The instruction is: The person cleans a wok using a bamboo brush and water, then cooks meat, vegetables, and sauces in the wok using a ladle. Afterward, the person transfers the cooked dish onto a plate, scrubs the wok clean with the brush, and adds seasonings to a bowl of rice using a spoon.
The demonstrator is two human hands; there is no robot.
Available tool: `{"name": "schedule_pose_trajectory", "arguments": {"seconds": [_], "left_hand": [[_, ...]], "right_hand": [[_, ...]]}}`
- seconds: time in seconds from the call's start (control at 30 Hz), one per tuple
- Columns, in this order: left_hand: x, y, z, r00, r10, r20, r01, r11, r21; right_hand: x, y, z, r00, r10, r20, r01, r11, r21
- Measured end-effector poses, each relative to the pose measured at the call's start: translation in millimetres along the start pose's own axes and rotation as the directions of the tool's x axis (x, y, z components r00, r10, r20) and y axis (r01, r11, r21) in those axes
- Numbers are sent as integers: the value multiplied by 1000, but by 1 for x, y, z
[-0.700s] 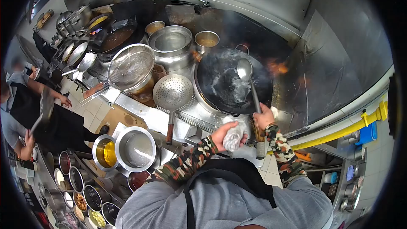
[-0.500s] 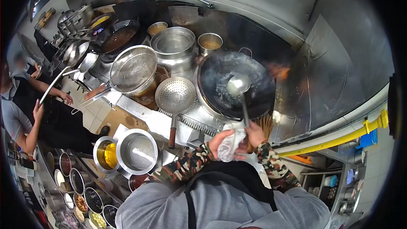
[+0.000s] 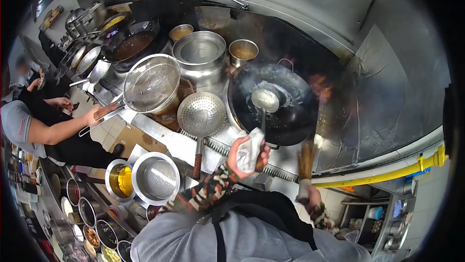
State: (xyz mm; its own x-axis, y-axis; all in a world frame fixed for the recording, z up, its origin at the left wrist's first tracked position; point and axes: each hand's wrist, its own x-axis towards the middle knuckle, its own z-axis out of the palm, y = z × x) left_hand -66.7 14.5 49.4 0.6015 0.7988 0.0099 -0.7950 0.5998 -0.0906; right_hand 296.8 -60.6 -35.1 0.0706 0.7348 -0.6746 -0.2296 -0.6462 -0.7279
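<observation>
Nearest my feed, the right hand [image 3: 312, 197] is closed around a bristle brush [image 3: 306, 160], bristles up, beside the wok's near-right edge. The left hand [image 3: 237, 158] is clamped on a white cloth [image 3: 250, 150] and, as I read it, the ladle [image 3: 265, 100] handle too; the ladle's bowl sits inside the wok [image 3: 290, 127]. Hazards, my judgement: a slack grip could let the ladle slip; a damp cloth could pass heat to the palm; bristles or cloth straying toward the flame [image 3: 319, 86] at the wok's far-right rim could scorch. A leftward swing I'd find hemmed in by the skimmer [image 3: 201, 111], then the mesh strainer [image 3: 151, 81], a co-worker's hand [image 3: 99, 113] by its handle, contact unclear. Farther back, the large pot [image 3: 199, 72] and small pot [image 3: 242, 61] block the left rim.
</observation>
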Motion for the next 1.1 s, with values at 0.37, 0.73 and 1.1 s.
{"name": "schedule_pose_trajectory", "arguments": {"seconds": [0.37,0.73,1.1], "left_hand": [[-1,-5,9,1000,4,9,-4,999,-42],[24,35,7,994,53,-100,-46,997,65],[-48,52,31,801,560,-211,591,-685,426]], "right_hand": [[114,-208,143,554,-541,632,699,-109,-707],[146,-193,210,812,-465,352,142,-428,-893],[116,-238,158,760,-483,436,404,-175,-898]]}}
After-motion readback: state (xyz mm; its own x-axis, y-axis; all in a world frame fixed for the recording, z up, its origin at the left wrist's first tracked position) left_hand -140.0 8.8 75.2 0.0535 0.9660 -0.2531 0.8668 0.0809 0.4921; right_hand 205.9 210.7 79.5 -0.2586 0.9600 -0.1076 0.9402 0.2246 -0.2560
